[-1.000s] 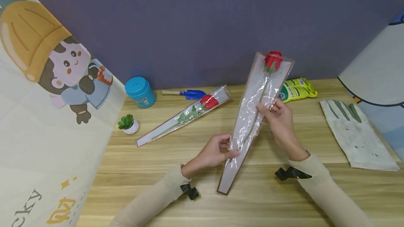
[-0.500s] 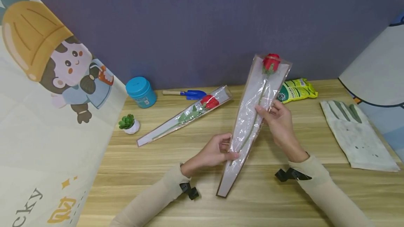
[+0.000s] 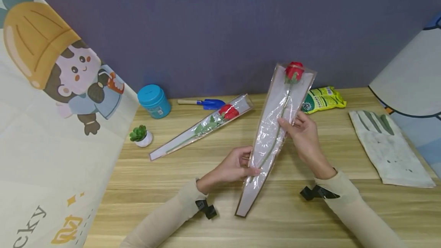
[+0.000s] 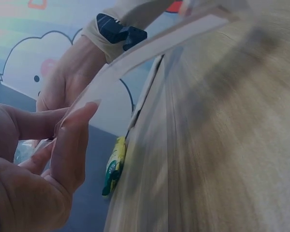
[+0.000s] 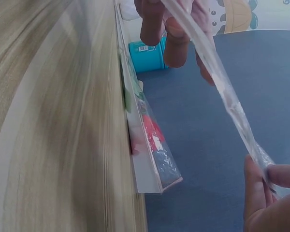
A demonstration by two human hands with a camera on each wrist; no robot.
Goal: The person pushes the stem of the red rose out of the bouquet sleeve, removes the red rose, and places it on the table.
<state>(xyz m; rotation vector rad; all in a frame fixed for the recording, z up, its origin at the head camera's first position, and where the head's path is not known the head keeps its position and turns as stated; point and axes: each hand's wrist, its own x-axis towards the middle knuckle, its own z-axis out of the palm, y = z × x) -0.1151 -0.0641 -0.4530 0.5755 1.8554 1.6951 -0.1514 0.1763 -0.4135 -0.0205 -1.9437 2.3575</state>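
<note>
Held rose (image 3: 294, 72) has shifted slightly down in view, left hand (image 3: 231, 167) and right hand (image 3: 306, 136) pinching its wrapper (image 3: 268, 125).

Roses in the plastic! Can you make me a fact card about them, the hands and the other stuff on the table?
Left hand: pinches the held rose low down
Right hand: grips it higher up
Held rose: red, wrapped, tilted, bloom end up
Other rose: red, wrapped, lying on the wooden table
Left side: blue tub, potted plant
Back: blue trowel, yellow-green packet
Right side: pale striped cloth
</note>
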